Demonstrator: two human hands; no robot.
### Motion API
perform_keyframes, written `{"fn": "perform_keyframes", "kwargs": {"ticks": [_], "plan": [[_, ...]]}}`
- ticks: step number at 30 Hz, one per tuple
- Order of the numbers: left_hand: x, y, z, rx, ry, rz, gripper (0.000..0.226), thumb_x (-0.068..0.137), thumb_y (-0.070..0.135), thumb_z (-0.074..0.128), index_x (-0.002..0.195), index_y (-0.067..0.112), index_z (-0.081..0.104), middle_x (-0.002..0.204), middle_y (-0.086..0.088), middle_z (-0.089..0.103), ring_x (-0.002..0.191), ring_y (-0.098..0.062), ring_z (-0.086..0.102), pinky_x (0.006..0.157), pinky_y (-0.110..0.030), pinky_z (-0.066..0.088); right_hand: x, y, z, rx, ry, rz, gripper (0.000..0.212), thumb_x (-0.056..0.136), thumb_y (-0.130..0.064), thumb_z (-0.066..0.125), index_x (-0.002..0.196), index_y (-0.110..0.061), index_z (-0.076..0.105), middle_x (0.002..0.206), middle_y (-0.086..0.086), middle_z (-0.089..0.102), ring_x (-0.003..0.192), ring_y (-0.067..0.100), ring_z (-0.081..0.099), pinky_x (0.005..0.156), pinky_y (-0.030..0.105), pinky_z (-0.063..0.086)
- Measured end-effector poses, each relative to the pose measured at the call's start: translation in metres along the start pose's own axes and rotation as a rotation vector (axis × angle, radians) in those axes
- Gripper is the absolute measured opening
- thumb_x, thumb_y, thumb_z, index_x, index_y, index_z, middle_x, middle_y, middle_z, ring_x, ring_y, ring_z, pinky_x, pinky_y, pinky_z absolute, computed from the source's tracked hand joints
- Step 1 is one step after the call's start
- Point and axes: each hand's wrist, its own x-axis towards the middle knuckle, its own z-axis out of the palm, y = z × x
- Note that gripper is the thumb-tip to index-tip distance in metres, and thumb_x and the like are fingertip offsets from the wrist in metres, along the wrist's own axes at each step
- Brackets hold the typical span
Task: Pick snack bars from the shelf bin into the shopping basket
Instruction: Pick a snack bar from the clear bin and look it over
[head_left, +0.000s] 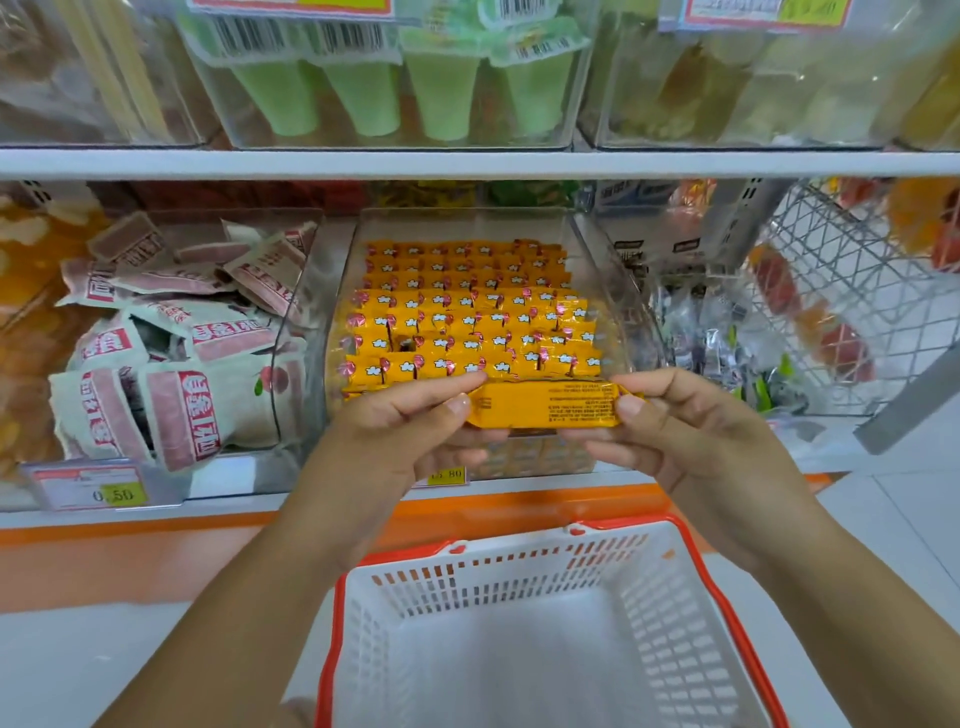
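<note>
Yellow snack bar (550, 408): 1 | left hand (410, 431) and right hand (691, 431): fingers pinching its ends | basket (670, 649): 1

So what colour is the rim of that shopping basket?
The rim is orange-red; the shopping basket itself is white. Head view shows it best.

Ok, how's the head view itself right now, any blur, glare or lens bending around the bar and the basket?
Head view: even light, no hard shadows; the snack bar pinched between the left hand and right hand is sharp, its small print unreadable; the clear bin walls carry faint reflections; the wide lens stretches the edges, so the wire rack leans; the basket looks slightly washed out.
</note>
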Motion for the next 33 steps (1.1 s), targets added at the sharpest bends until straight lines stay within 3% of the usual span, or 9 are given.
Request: {"fn": "perform_keyframes", "kwargs": {"ticks": [3, 8, 12, 15, 19, 23, 26, 29, 33], "plan": [[-0.002, 0.002, -0.004, 0.009, -0.024, 0.003, 0.038, 0.077, 0.019, 0.063, 0.114, 0.022, 0.068, 0.104, -0.007, 0.076, 0.098, -0.023, 0.073, 0.077, -0.023, 0.059, 0.002, 0.000, 0.001, 0.012, -0.029, 0.027, 0.045, 0.071, -0.018, 0.066, 0.109, 0.002, 0.056, 0.105, 0.020, 0.073, 0.096, 0.035, 0.072, 0.075, 0.027, 0.060], [-0.004, 0.003, -0.011, -0.020, -0.039, -0.017, 0.041, 0.077, 0.007, 0.063, 0.115, 0.023, 0.068, 0.104, -0.008, 0.076, 0.099, -0.023, 0.073, 0.076, -0.023, 0.058, 0.001, 0.003, -0.002, 0.040, -0.071, 0.047, 0.041, 0.082, 0.001, 0.054, 0.122, 0.002, 0.054, 0.112, 0.023, 0.070, 0.101, 0.036, 0.070, 0.082, 0.030, 0.059], [-0.004, 0.002, -0.005, 0.031, 0.094, 0.013, 0.020, 0.073, 0.021, 0.067, 0.089, 0.026, 0.078, 0.090, -0.007, 0.077, 0.086, -0.021, 0.075, 0.071, -0.024, 0.060, 0.002, 0.007, -0.002, -0.157, 0.053, -0.070, 0.032, 0.066, -0.036, 0.081, 0.088, -0.016, 0.070, 0.095, 0.014, 0.075, 0.090, 0.035, 0.073, 0.077, 0.031, 0.060], [-0.003, -0.001, 0.002, 0.044, 0.163, 0.016, 0.015, 0.084, 0.020, 0.066, 0.071, 0.020, 0.073, 0.084, 0.001, 0.075, 0.083, -0.018, 0.074, 0.084, -0.031, 0.056, 0.000, 0.009, -0.001, -0.233, 0.100, -0.140, 0.041, 0.055, -0.060, 0.084, 0.069, -0.025, 0.065, 0.076, -0.001, 0.071, 0.084, 0.026, 0.073, 0.086, 0.039, 0.058], [-0.005, 0.000, 0.014, 0.052, 0.244, 0.057, 0.013, 0.096, 0.012, 0.057, 0.083, 0.012, 0.055, 0.085, -0.012, 0.068, 0.077, -0.024, 0.075, 0.083, -0.038, 0.058, -0.001, 0.010, 0.007, -0.154, 0.102, -0.189, 0.023, 0.069, -0.036, 0.073, 0.078, -0.019, 0.061, 0.065, -0.001, 0.066, 0.078, 0.035, 0.074, 0.080, 0.043, 0.060], [-0.008, 0.002, 0.018, 0.143, 0.274, 0.161, 0.012, 0.094, 0.016, 0.060, 0.098, 0.026, 0.057, 0.092, 0.001, 0.075, 0.066, -0.026, 0.074, 0.066, -0.030, 0.061, -0.003, 0.006, 0.014, -0.142, 0.127, -0.224, 0.021, 0.080, -0.014, 0.061, 0.096, -0.011, 0.048, 0.081, 0.008, 0.073, 0.073, 0.039, 0.073, 0.062, 0.035, 0.061], [-0.009, 0.002, 0.019, 0.126, 0.255, 0.184, 0.009, 0.092, 0.014, 0.061, 0.095, 0.020, 0.067, 0.087, 0.001, 0.075, 0.072, -0.023, 0.074, 0.065, -0.026, 0.060, -0.002, 0.009, 0.010, -0.197, 0.153, -0.248, 0.015, 0.082, -0.021, 0.062, 0.094, -0.012, 0.058, 0.079, 0.008, 0.071, 0.075, 0.037, 0.073, 0.068, 0.037, 0.061], [-0.008, 0.002, 0.019, 0.070, 0.208, 0.154, 0.018, 0.078, 0.023, 0.068, 0.096, 0.019, 0.072, 0.086, -0.002, 0.076, 0.078, -0.021, 0.075, 0.066, -0.022, 0.059, -0.002, 0.011, 0.006, -0.175, 0.106, -0.222, 0.037, 0.074, -0.043, 0.073, 0.098, -0.016, 0.065, 0.091, 0.009, 0.074, 0.086, 0.035, 0.073, 0.081, 0.042, 0.059], [-0.005, 0.002, 0.014, 0.060, 0.185, 0.134, 0.033, 0.062, 0.021, 0.073, 0.095, 0.019, 0.072, 0.088, 0.000, 0.076, 0.076, -0.023, 0.075, 0.065, -0.021, 0.057, -0.002, 0.006, 0.006, -0.141, 0.040, -0.201, 0.044, 0.065, -0.024, 0.075, 0.102, -0.009, 0.058, 0.097, 0.009, 0.075, 0.085, 0.030, 0.074, 0.076, 0.032, 0.060]]}}
